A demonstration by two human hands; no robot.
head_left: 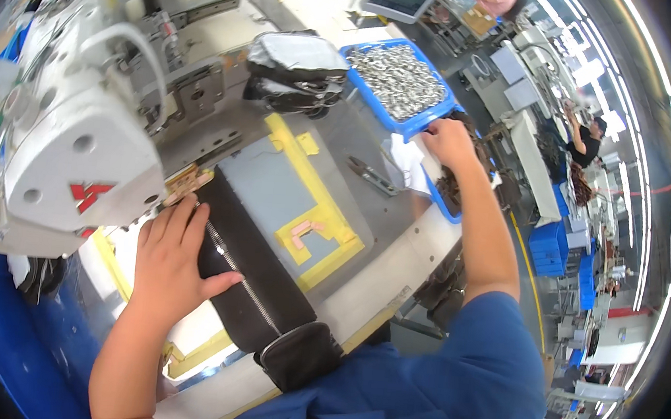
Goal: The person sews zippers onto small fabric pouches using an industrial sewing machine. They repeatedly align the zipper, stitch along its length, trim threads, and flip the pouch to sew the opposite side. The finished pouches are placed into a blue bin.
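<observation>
My left hand (174, 255) lies with fingers stretched and thumb apart on a black fabric piece (268, 295) with a long silver zipper (233, 261) along it. That piece rests on the sewing machine's bed, its far end close to the needle area. A small black pouch-like part (300, 356) bulges at its near end, against my body. Off to the right, my right hand (448, 142) reaches over a blue-rimmed tray (449, 211) of dark pieces, fingers bent together. What lies between those fingertips is too small to make out.
The white sewing machine head (77, 155) stands at left. A blue tray (397, 123) of small silvery metal parts sits far right, with stacked black-and-grey pieces (296, 66) beside it. Snips (372, 175) lie on the table. Yellow tape (326, 229) frames a grey panel. Other people work in the background.
</observation>
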